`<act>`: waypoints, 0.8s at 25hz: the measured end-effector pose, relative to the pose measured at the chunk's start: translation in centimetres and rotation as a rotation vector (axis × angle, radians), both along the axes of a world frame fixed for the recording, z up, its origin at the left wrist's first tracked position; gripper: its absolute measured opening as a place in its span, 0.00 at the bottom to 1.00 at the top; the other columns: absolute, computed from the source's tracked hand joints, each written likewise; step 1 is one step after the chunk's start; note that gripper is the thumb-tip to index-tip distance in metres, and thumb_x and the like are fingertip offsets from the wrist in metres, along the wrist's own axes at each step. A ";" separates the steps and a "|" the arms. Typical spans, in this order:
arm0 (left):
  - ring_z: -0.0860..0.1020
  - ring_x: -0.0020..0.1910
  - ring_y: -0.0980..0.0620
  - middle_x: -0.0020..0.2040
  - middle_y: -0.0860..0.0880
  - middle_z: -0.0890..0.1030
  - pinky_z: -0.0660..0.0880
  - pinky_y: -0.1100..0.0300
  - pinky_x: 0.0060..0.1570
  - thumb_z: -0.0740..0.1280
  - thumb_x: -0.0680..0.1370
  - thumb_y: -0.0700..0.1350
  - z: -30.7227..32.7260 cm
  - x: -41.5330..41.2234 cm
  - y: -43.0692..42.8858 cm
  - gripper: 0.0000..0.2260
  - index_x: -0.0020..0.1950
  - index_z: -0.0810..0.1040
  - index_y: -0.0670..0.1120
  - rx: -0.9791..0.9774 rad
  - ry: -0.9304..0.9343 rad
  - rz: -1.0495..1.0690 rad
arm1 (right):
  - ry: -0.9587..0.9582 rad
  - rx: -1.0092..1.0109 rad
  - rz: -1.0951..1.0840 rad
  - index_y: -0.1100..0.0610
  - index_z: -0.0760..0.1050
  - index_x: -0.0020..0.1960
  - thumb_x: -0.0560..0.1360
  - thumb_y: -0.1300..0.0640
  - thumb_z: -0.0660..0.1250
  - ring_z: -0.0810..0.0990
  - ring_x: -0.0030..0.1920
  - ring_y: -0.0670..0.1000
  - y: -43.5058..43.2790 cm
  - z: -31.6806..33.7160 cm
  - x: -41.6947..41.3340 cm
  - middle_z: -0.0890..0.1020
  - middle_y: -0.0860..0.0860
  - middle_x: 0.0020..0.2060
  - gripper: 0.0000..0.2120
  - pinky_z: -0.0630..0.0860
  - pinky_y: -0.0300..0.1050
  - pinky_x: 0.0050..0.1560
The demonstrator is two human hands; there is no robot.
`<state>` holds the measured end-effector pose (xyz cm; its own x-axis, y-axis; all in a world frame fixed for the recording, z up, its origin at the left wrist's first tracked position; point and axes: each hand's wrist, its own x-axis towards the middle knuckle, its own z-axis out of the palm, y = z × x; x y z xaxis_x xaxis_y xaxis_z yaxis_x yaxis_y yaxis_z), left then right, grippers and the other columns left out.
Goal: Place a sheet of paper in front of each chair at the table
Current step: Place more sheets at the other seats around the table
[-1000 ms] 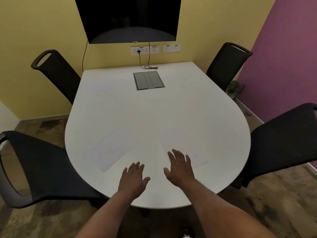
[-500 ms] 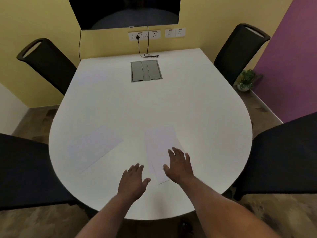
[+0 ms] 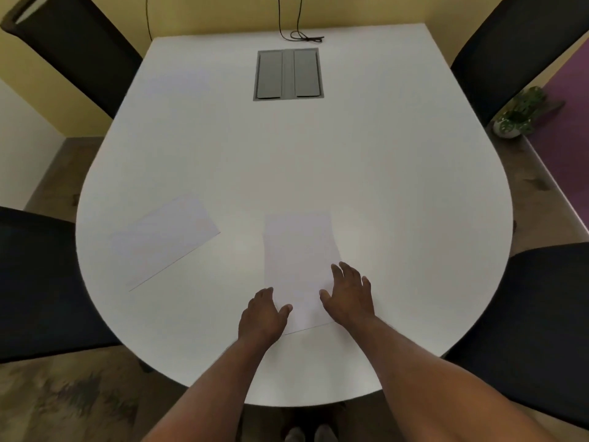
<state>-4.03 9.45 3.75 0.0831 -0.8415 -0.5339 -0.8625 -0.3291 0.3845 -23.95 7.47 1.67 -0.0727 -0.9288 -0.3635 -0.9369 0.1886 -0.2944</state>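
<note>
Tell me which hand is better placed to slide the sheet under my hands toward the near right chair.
Probably the right hand: its fingers already lie on the sheet, on the side facing that chair. The left hand only touches the opposite edge.

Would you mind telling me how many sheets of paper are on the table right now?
2. One sheet lies angled near the left chair; the other sheet lies between both hands at the near edge. Stacked sheets could be hidden.

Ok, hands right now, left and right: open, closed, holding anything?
Left hand: open, flat at the near sheet of paper's left edge, gripping nothing.
Right hand: open, palm down on that sheet, not gripping.
</note>
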 end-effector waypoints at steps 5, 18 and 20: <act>0.66 0.77 0.46 0.78 0.46 0.66 0.65 0.49 0.72 0.66 0.79 0.58 -2.8 -0.9 -2.5 0.33 0.79 0.63 0.45 0.061 0.060 0.176 | 0.013 0.030 -0.054 0.54 0.57 0.78 0.78 0.43 0.60 0.58 0.78 0.54 -1.1 -2.5 -1.5 0.60 0.54 0.78 0.33 0.57 0.57 0.76; 0.72 0.72 0.42 0.73 0.43 0.71 0.69 0.48 0.68 0.71 0.76 0.54 -5.1 -1.8 -4.0 0.32 0.76 0.67 0.44 0.067 0.129 0.445 | -0.032 0.081 -0.193 0.59 0.57 0.76 0.78 0.53 0.63 0.71 0.64 0.59 -2.2 -4.6 -0.1 0.69 0.57 0.67 0.30 0.73 0.53 0.58; 0.72 0.72 0.42 0.74 0.43 0.71 0.69 0.49 0.69 0.72 0.76 0.53 -5.2 -1.8 -4.0 0.32 0.77 0.66 0.44 0.069 0.159 0.491 | -0.054 0.071 -0.204 0.59 0.57 0.76 0.78 0.56 0.63 0.72 0.63 0.58 -2.3 -4.6 0.1 0.70 0.57 0.65 0.29 0.74 0.52 0.58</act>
<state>-5.80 5.41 -1.42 0.3727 -0.6860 -0.6249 -0.5328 -0.7096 0.4612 -23.88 5.21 -2.91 -0.2354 -0.8687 -0.4359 -0.8602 0.3950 -0.3226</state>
